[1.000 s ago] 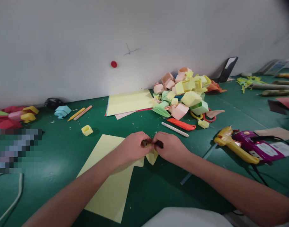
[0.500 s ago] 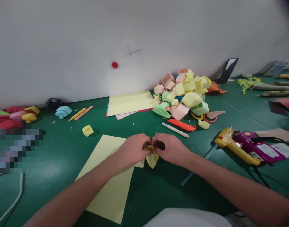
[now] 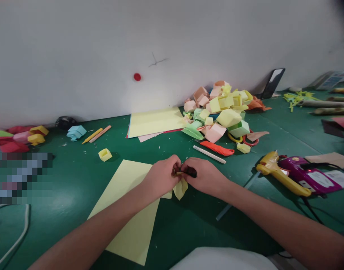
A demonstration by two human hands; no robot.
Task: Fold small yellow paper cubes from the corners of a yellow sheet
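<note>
Both my hands meet over the green table [image 3: 62, 187], just in front of me. My left hand [image 3: 162, 176] and my right hand [image 3: 204, 175] pinch a small folded piece of yellow paper [image 3: 180, 188] between their fingertips; its lower corner hangs below them. A small dark object [image 3: 190, 173] shows at my right fingers; what it is cannot be told. Under my left forearm lies a large yellow sheet [image 3: 129, 210], flat on the table.
A pile of folded paper boxes [image 3: 219, 112] sits by the wall, with flat yellow sheets [image 3: 155, 122] beside it. An orange cutter [image 3: 217, 148], a white stick [image 3: 209, 154], a yellow glue gun [image 3: 278, 173] and a purple device [image 3: 309, 177] lie at right. A small yellow box [image 3: 104, 154] stands at left.
My hands have stayed in one place, the fingers working the small yellow piece a little. The view has shifted slightly.
</note>
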